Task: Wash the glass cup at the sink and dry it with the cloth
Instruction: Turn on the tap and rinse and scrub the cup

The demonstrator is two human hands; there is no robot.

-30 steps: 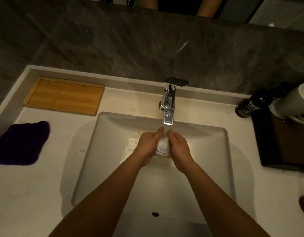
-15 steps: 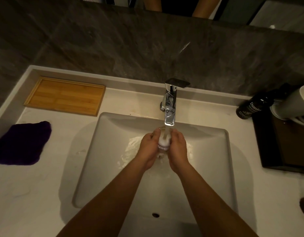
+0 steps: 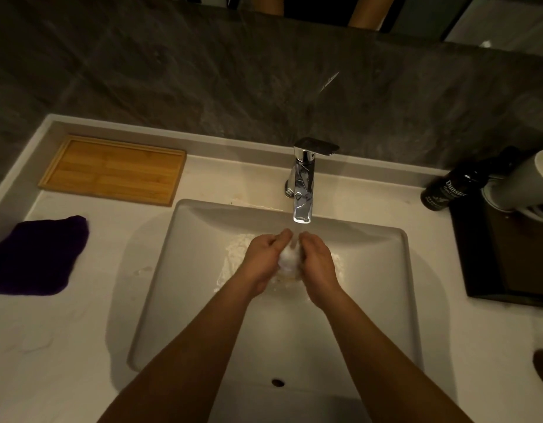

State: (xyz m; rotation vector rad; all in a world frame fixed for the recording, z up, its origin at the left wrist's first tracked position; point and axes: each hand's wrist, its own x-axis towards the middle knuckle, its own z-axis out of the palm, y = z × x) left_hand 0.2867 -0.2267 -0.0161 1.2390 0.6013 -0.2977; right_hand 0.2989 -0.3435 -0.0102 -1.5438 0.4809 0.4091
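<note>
The glass cup is pressed between my two palms over the white sink, right under the chrome faucet. Water runs from the spout onto the cup and foams white inside it. My left hand wraps its left side and my right hand its right side, so most of the glass is hidden. Splashed water spreads on the basin floor around my hands. The dark purple cloth lies flat on the counter far left of the sink, away from both hands.
A bamboo tray sits at the back left of the counter. At the right stand a dark soap bottle, a white cup-like object and a dark tray. An overflow hole is in the sink's near wall.
My hands have shifted slightly around the cup under the running water, lifting toward the spout and then dropping back a little. The splash in the basin has spread.
</note>
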